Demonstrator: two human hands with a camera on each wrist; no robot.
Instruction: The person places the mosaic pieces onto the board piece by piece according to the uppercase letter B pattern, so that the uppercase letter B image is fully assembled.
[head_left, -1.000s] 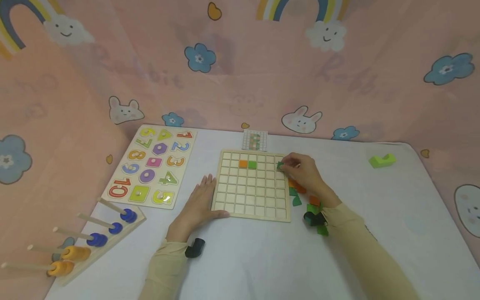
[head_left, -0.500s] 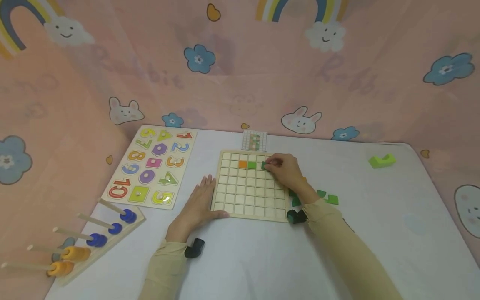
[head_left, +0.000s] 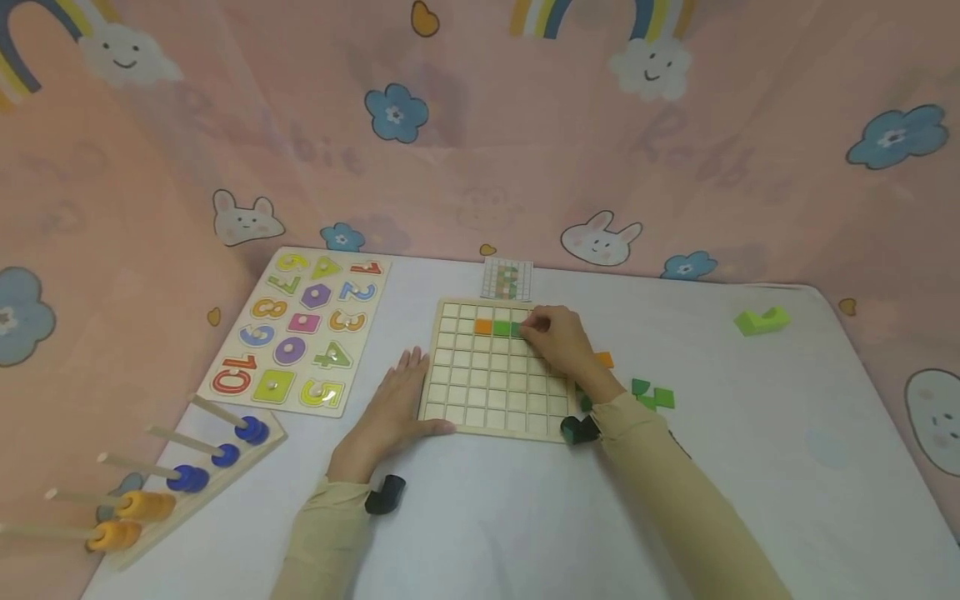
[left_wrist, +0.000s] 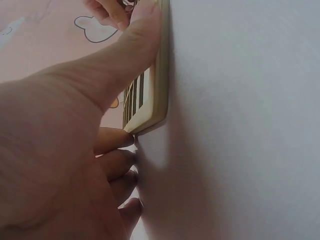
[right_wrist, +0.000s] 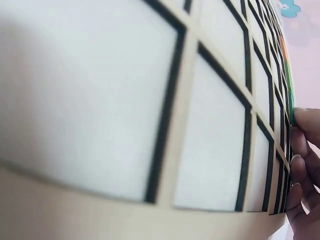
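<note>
A wooden grid board [head_left: 495, 392] lies on the table. An orange square tile [head_left: 483, 327] and a light green square tile [head_left: 502, 328] sit side by side in one of its upper rows. Thumb and fingertips of my right hand [head_left: 558, 337] pinch a dark green piece [head_left: 516, 330] at the cell right of the light green tile; the hand partly covers it, so its shape is unclear. My left hand [head_left: 393, 400] rests along the board's left side with straight fingers. Its thumb touches the front edge, as the left wrist view [left_wrist: 145, 30] confirms.
Loose green tiles [head_left: 663, 397] and an orange tile [head_left: 604, 359] lie right of the board, partly behind the right arm. A pattern card [head_left: 507, 278] lies behind it. At left are a number puzzle [head_left: 292, 333] and a peg stand with rings [head_left: 202, 492]; a green block [head_left: 762, 321] sits far right.
My right hand has carried the dark green piece leftward from the board's right edge to beside the light green tile. The left hand stays at the board's edge.
</note>
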